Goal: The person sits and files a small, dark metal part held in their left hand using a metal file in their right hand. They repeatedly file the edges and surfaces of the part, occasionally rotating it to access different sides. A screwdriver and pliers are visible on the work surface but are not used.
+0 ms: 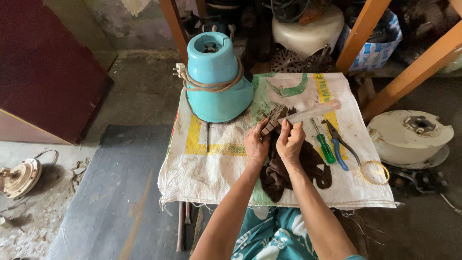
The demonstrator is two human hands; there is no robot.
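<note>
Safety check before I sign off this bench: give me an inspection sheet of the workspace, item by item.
Surface: white woven sack cloth with green and yellow print spread over a small table.
Job's things: small brown ridged part held up by both hands; dark brown rag under them.
Clutter: green-handled screwdriver, blue-handled pliers, clear plastic tube, yellow ring.
Grips: left hand and right hand, both shut on the part.
Cables: beige cord with plug wound round turquoise plastic blender base.
Surroundings: wooden beams, white round housing, dusty concrete floor.
</note>
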